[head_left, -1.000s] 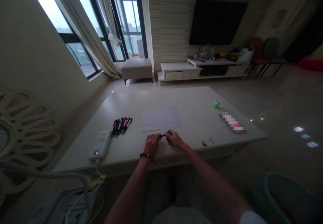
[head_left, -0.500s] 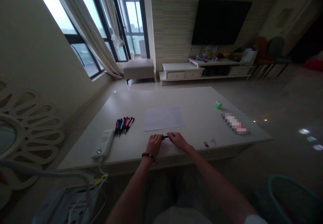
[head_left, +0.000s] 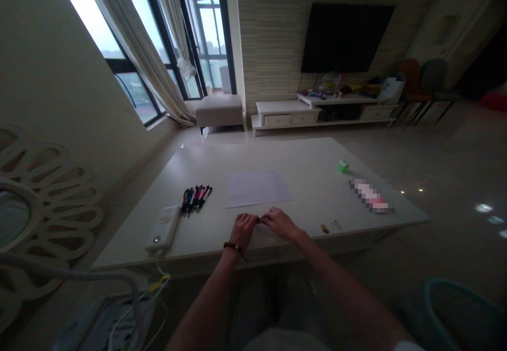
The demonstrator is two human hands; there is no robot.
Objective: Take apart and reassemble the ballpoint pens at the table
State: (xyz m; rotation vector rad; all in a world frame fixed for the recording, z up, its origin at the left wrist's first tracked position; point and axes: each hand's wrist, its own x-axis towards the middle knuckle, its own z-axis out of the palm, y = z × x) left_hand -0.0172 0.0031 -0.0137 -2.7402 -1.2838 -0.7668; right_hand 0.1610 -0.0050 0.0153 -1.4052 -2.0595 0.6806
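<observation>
My left hand [head_left: 243, 228] and my right hand [head_left: 280, 221] rest close together on the near part of the white table [head_left: 309, 155]. Both are closed round a dark pen [head_left: 258, 219], of which only a short piece shows between them. Just beyond the hands lies a white sheet of paper [head_left: 257, 187]. A row of several coloured pens [head_left: 196, 199] lies to the left of the sheet. My left wrist wears a dark bead bracelet.
A white power bank [head_left: 163, 228] lies at the table's near left with cables hanging off the edge. A small green object [head_left: 343, 165] and a blurred flat item [head_left: 370, 195] lie at the right. Two tiny pieces [head_left: 329, 227] sit near my right hand. A teal basket [head_left: 463, 309] stands on the floor.
My hands have drawn closer together along the pen, so less of it shows between them. The view has shifted slightly.
</observation>
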